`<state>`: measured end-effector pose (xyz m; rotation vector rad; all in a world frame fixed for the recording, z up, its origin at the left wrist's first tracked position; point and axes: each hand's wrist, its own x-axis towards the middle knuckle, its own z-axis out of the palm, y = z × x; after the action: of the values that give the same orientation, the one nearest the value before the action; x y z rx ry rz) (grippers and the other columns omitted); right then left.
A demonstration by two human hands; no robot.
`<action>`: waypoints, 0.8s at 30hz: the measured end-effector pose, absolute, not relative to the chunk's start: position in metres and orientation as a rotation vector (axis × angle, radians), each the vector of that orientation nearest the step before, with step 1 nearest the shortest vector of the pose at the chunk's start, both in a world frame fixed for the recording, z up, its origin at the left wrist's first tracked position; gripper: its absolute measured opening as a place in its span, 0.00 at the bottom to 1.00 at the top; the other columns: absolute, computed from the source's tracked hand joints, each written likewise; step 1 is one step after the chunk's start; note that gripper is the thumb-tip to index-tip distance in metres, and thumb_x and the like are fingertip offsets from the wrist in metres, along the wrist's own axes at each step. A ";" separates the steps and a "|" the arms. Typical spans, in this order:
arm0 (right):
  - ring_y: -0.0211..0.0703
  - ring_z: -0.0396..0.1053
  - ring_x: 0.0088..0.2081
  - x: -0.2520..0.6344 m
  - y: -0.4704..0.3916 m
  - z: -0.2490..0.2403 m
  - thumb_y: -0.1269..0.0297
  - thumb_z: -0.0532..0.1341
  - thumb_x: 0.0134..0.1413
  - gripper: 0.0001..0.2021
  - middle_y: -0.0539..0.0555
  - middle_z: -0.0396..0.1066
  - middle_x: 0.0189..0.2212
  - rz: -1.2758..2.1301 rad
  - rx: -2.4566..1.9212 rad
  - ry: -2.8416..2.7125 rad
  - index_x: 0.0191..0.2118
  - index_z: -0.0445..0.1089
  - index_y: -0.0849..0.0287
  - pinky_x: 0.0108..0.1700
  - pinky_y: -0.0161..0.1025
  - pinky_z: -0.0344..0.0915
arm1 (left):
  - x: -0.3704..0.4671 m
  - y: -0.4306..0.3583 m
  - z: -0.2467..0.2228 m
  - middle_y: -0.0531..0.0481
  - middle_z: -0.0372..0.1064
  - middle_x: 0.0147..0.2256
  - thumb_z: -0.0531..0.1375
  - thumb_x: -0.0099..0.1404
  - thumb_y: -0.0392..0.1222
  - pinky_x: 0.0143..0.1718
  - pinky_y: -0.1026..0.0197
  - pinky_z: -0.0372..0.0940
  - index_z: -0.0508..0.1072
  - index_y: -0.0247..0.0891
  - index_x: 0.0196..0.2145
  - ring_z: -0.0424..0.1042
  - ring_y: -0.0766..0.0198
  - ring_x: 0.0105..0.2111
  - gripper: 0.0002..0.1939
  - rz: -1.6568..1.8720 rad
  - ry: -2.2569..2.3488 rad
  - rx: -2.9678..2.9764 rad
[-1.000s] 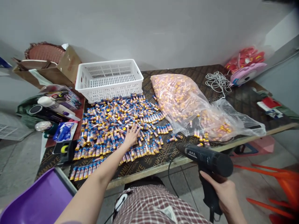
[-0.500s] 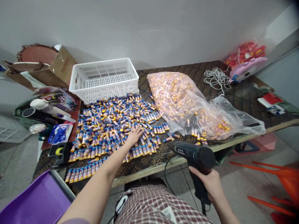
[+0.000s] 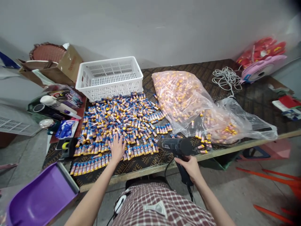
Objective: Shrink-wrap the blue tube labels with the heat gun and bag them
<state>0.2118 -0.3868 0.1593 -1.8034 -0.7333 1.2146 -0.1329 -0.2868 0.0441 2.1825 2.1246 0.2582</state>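
On the bench: left hand (image 3: 117,150) spread, apparently empty, on blue-yellow plastic cylinders (image 3: 127,118); right hand (image 3: 190,167) gripping black pistol-shaped blower (image 3: 173,145). Likely arranging; next needs aim.

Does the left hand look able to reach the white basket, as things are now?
Probably yes. The left hand appears free, its fingers spread over the small tubes, and only their low layer seems to lie between it and the white basket, so the way over them looks open.
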 end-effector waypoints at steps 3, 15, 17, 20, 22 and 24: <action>0.52 0.73 0.33 0.213 -0.395 0.158 0.59 0.70 0.29 0.19 0.60 0.77 0.32 1.233 -1.836 -0.805 0.32 0.76 0.66 0.38 0.45 0.68 | -0.150 -0.323 0.039 0.35 0.51 0.60 0.44 0.67 0.47 0.57 0.35 0.36 0.61 0.36 0.56 0.46 0.48 0.61 0.23 0.292 2.230 2.045; 0.52 0.73 0.34 0.188 -0.409 0.151 0.60 0.69 0.34 0.17 0.61 0.76 0.34 1.344 -1.833 -0.902 0.33 0.76 0.66 0.40 0.46 0.68 | -0.178 -0.398 0.015 0.35 0.56 0.57 0.46 0.66 0.46 0.56 0.35 0.41 0.64 0.39 0.53 0.52 0.48 0.59 0.21 0.314 2.350 1.786; 0.52 0.73 0.34 0.179 -0.405 0.152 0.60 0.69 0.33 0.18 0.61 0.76 0.33 1.358 -1.792 -0.937 0.33 0.76 0.66 0.40 0.46 0.68 | -0.182 -0.401 0.016 0.35 0.57 0.57 0.46 0.66 0.45 0.56 0.35 0.41 0.64 0.39 0.54 0.53 0.49 0.58 0.21 0.325 2.348 1.783; 0.52 0.73 0.33 0.164 -0.399 0.152 0.60 0.69 0.31 0.17 0.61 0.77 0.31 1.375 -1.789 -0.992 0.31 0.76 0.66 0.38 0.45 0.68 | -0.192 -0.405 0.018 0.36 0.58 0.56 0.46 0.66 0.45 0.57 0.36 0.39 0.64 0.37 0.53 0.54 0.50 0.58 0.21 0.312 2.374 1.766; 0.52 0.73 0.32 0.153 -0.397 0.153 0.60 0.69 0.31 0.16 0.60 0.77 0.30 1.379 -1.804 -1.024 0.29 0.76 0.66 0.37 0.45 0.68 | -0.201 -0.409 0.017 0.36 0.59 0.56 0.47 0.65 0.44 0.57 0.37 0.39 0.64 0.37 0.53 0.55 0.50 0.57 0.21 0.286 2.407 1.728; 0.52 0.73 0.31 0.143 -0.394 0.154 0.60 0.69 0.30 0.16 0.60 0.77 0.30 1.388 -1.812 -1.046 0.29 0.76 0.66 0.36 0.44 0.68 | -0.211 -0.415 0.017 0.36 0.60 0.55 0.47 0.65 0.43 0.57 0.36 0.40 0.64 0.37 0.53 0.55 0.50 0.57 0.21 0.267 2.434 1.679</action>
<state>0.1429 -0.3944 0.1539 -1.8122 -1.0463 1.3879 -0.2106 -0.4148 0.0165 1.6795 2.4336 0.2673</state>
